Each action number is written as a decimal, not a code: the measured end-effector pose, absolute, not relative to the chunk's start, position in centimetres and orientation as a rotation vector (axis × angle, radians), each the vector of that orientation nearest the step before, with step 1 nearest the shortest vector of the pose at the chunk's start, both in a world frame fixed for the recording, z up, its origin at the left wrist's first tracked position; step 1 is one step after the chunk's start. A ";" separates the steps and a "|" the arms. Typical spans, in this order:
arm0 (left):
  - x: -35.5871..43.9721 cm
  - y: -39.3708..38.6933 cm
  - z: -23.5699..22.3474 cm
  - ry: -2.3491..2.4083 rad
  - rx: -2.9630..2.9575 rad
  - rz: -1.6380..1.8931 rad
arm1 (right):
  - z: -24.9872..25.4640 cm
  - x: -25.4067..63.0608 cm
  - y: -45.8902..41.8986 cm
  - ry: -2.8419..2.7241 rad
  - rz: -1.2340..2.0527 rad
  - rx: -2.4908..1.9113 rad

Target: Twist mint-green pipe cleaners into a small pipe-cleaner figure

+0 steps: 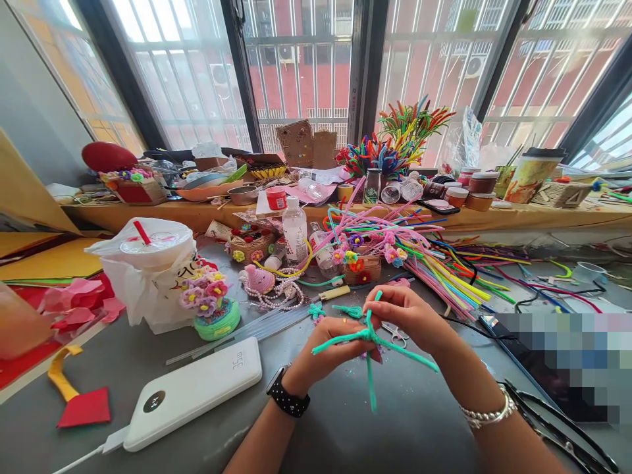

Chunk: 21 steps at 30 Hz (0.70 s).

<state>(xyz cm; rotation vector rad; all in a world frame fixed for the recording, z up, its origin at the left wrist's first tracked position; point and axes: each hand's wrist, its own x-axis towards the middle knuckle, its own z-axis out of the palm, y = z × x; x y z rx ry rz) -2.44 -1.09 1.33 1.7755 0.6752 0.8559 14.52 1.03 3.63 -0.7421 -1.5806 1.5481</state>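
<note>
Several green pipe cleaners (407,356) are joined at a twisted middle, their ends sticking out as a cross above the grey table. My left hand (334,341), wearing a dark dotted watch band, pinches them close to that middle. Fingers of my right hand (401,308) are closed on the upward-pointing end; a silver bracelet circles this wrist. Just beyond the hands lie a small green pipe-cleaner flower (316,312) and another green twisted piece (347,310). Small scissors (395,334) rest on the table behind the pipe cleaners, partly covered by my right hand.
A white power bank (197,394) and a bagged drink cup (157,263) stand left, beside a green pot of pipe-cleaner flowers (217,318). Coloured pipe cleaners (439,270) spread behind my hands. At right lie a tablet (543,368) and black glasses (557,421).
</note>
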 end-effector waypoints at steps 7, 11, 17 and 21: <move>-2.4 -1.5 1.8 0.694 1.682 1.009 | 1.8 13.8 1.1 -1.407 1.634 -0.733; -2.3 -1.5 1.4 0.734 1.611 1.145 | 1.2 13.2 0.8 -1.349 1.676 -0.734; -2.1 -1.0 0.4 0.834 1.572 1.385 | 0.9 13.1 0.3 -1.338 1.543 -0.825; -1.9 -1.0 0.5 0.815 1.566 1.426 | 1.2 12.8 0.1 -1.311 1.598 -0.855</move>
